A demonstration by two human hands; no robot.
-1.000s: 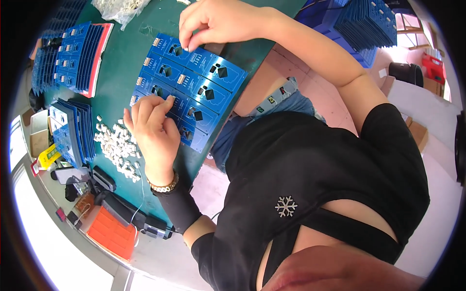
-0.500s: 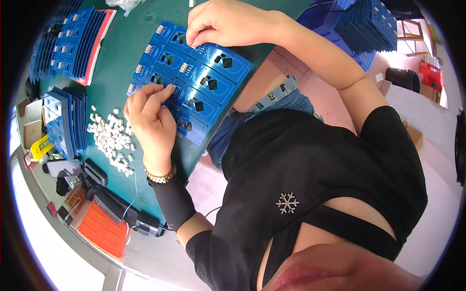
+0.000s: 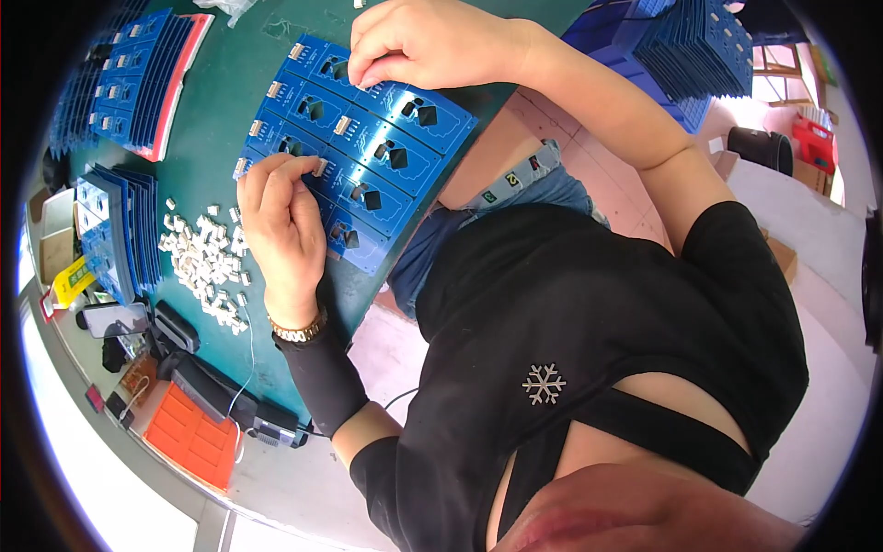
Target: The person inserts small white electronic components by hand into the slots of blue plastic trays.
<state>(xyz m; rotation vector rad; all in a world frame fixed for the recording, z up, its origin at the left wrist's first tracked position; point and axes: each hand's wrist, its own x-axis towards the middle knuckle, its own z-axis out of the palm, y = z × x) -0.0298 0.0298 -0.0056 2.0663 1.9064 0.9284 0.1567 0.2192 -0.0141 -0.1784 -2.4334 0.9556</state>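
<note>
A blue circuit board panel [image 3: 405, 189] lies on the green table, its sections marked by dark cut-outs. White connectors [image 3: 343, 126] stand on it in two rows. My left hand [image 3: 283, 216], with a gold-coloured watch on the wrist, reaches over the panel's left part. Its fingers are closed together at a white connector [image 3: 319, 167] there. Over the panel's far edge, my right hand [image 3: 423, 44] is pinched, thumb against forefinger, with the tips down on the board. Whatever lies between those tips is hidden.
Loose white connectors [image 3: 204, 258] lie heaped left of my left hand. Stacks of blue boards stand at the far left [image 3: 133, 87], left [image 3: 120, 230] and far right [image 3: 694, 46]. A thin white cable [image 3: 251, 359] runs towards a black device; an orange bin [image 3: 190, 437] sits below.
The panel and table have shifted slightly left and up in the picture. My left fingers have straightened a little at the connector. The right hand keeps its pinch at the same spot.
</note>
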